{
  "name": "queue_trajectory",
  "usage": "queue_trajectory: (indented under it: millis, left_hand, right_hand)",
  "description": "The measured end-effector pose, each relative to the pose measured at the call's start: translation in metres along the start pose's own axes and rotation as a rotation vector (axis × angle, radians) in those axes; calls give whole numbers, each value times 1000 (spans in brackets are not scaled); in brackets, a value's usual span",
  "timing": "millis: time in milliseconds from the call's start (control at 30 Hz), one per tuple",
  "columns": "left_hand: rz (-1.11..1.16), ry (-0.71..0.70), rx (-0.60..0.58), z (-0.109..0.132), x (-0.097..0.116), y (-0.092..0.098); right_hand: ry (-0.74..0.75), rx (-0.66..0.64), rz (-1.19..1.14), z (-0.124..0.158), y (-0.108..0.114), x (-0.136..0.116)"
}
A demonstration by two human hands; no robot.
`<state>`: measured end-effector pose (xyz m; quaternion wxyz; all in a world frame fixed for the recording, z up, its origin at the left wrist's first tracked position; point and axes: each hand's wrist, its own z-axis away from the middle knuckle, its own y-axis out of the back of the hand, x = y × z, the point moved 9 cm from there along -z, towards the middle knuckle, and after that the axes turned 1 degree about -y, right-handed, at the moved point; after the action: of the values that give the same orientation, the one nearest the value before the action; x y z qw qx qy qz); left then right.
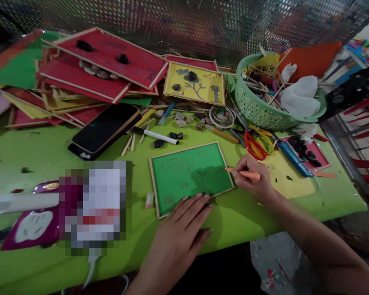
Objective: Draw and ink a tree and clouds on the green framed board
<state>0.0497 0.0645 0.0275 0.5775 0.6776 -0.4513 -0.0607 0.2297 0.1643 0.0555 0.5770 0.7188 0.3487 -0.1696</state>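
Note:
A green board edged with thin wooden sticks lies on the table, with flowers, a stem and leaves drawn on it in thin lines. My left hand rests flat across its lower edge, fingers stretched out. An orange marker is pinched in my right hand, its tip at the right side of the board. Above the board lie a white marker with a black cap and several black stones. A small eraser-like piece sits left of the board.
Framed red boards are stacked at the back left, beside a yellow picture board. A green basket holds sticks and tissue. Red scissors, a blue cutter and a phone lie around. A pixelated item is at left.

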Motion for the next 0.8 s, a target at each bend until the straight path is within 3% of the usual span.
queue_trajectory:
  millis: [333, 800]
  left_hand:
    - [9, 6, 0, 1, -1, -1]
    - [-2, -1, 12, 0, 0, 1]
  right_hand:
    - [90, 32, 36, 1, 1, -7]
    - [92, 13, 39, 2, 1, -7]
